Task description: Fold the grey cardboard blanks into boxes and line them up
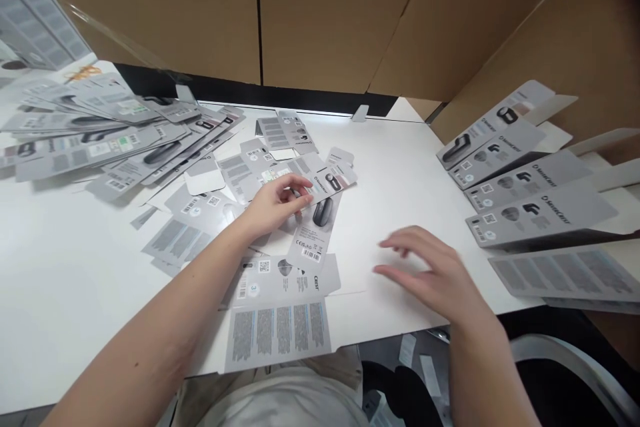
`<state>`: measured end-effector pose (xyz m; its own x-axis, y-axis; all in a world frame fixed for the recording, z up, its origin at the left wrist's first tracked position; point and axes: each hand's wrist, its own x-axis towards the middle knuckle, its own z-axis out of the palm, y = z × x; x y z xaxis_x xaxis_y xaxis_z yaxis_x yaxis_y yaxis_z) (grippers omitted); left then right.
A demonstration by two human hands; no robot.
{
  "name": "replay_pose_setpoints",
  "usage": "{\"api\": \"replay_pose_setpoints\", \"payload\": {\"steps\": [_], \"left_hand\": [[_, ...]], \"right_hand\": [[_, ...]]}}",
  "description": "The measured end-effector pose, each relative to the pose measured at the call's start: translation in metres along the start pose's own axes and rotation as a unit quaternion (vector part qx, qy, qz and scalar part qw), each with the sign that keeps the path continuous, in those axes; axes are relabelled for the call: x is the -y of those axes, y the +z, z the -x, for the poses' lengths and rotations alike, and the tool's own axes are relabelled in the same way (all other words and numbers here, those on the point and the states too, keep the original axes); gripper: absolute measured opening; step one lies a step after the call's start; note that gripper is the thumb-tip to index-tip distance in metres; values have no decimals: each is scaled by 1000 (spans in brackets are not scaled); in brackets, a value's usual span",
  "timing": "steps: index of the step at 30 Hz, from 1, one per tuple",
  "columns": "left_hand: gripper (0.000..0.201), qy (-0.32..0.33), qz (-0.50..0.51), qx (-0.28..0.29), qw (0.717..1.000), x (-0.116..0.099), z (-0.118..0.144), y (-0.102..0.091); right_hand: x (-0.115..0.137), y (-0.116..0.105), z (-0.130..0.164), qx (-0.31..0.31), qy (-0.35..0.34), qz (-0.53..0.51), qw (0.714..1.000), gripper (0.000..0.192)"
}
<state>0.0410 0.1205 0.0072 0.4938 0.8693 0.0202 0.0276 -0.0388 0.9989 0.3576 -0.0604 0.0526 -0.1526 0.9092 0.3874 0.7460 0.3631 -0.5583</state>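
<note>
My left hand (284,201) is closed at the edge of a flat grey printed carton (336,180), thumb and fingers together over it. More flattened cartons lie loosely beneath, among them one with a black device picture (316,230) and one with printed text columns (277,330) at the table's front edge. To the right, my right hand (420,270) hovers above the white table (380,207), slightly blurred, thumb and fingers apart with nothing between them. Folded-up grey boxes (535,207) stand in a row beyond it on the right.
Fanned stacks of flat cartons (95,140) cover the left side of the table. Brown cardboard panels (330,20) wall off the back and right. A grey stack (43,23) stands at the far left. Below the front edge, paper scraps (430,373) lie near a chair (565,353).
</note>
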Motion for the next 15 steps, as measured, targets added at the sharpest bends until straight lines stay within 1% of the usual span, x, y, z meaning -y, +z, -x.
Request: {"api": "replay_pose_setpoints", "payload": {"steps": [1, 2, 3, 4, 5, 6, 7, 8, 9, 10, 11, 12, 13, 14, 15], "left_hand": [[46, 7, 12, -9, 1000, -2, 0, 1], [46, 16, 26, -19, 999, -4, 0, 2], [46, 27, 39, -32, 998, -6, -1, 2], [46, 44, 47, -53, 996, -7, -1, 2], [44, 65, 45, -83, 993, -9, -1, 1], [41, 88, 29, -121, 988, -9, -2, -2], [37, 110, -3, -162, 981, -9, -2, -5], [33, 128, -51, -200, 970, -8, -2, -8], [33, 136, -110, -226, 958, -6, -2, -12], [38, 132, -172, -238, 947, -4, -2, -17], [53, 114, -232, -234, 937, -1, -2, -20], [75, 88, -285, -220, 929, 2, -2, -24], [98, 61, -332, -200, 920, 4, -2, -26], [117, 37, -368, -176, 912, 7, -2, -27], [129, 22, -395, -154, 905, 9, -2, -27]], "right_hand": [[10, 10, -18, 74, -37, -23, 996, 27], [18, 19, -37, 119, -58, -46, 990, 29], [22, 28, -56, 150, -70, -66, 984, 30], [23, 36, -75, 167, -71, -79, 980, 32], [19, 44, -92, 169, -62, -83, 980, 34], [13, 52, -108, 157, -45, -78, 983, 40], [4, 60, -121, 133, -17, -65, 989, 51], [-7, 68, -131, 101, 17, -46, 994, 66], [-19, 76, -137, 73, 47, -25, 996, 81], [-31, 83, -141, 55, 72, -9, 996, 94], [-42, 89, -142, 44, 94, 1, 995, 103], [-51, 94, -140, 42, 110, 6, 993, 108], [-59, 98, -137, 46, 118, 6, 992, 110], [-65, 101, -134, 48, 119, 2, 992, 110], [-68, 103, -130, 45, 117, -5, 992, 109]]}}
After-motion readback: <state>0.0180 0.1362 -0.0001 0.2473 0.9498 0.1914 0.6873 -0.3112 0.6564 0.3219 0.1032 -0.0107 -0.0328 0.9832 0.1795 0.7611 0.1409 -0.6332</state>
